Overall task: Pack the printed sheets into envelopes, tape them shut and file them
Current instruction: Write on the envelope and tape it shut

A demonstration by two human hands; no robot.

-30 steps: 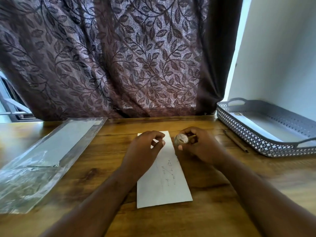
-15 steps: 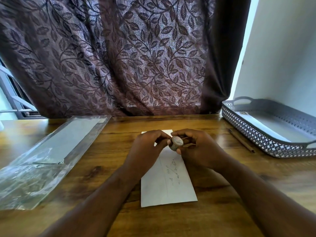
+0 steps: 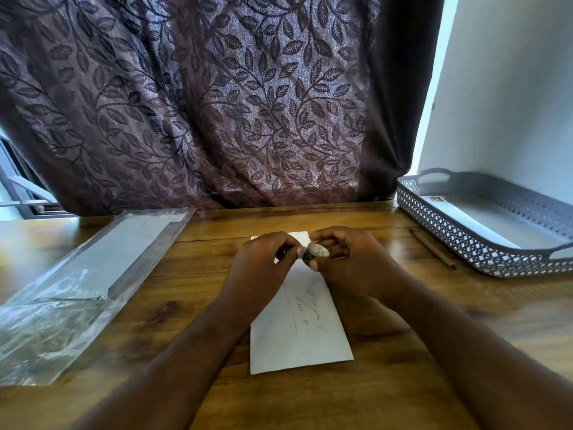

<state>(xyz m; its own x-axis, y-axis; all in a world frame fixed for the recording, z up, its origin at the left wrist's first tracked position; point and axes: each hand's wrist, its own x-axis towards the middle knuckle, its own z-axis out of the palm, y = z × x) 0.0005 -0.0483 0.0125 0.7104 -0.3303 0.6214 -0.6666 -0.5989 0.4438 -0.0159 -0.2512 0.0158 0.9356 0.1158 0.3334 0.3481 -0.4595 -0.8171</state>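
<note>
Centre frame: right hand point(image 3: 356, 270) grips the tape roll point(image 3: 317, 252), left hand point(image 3: 257, 270) pinches its edge; peel slowly, straight above the envelope point(image 3: 297, 339).

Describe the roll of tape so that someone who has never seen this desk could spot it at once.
On the wooden table, find the white envelope lying in the middle. Over its far end the right hand grips a small roll of tape, the only round thing there.

A home desk: wooden table point(image 3: 496, 299) before a leaf-patterned curtain point(image 3: 217, 103) (window point(image 3: 15, 193) behind), grey tray point(image 3: 449, 240).
</note>
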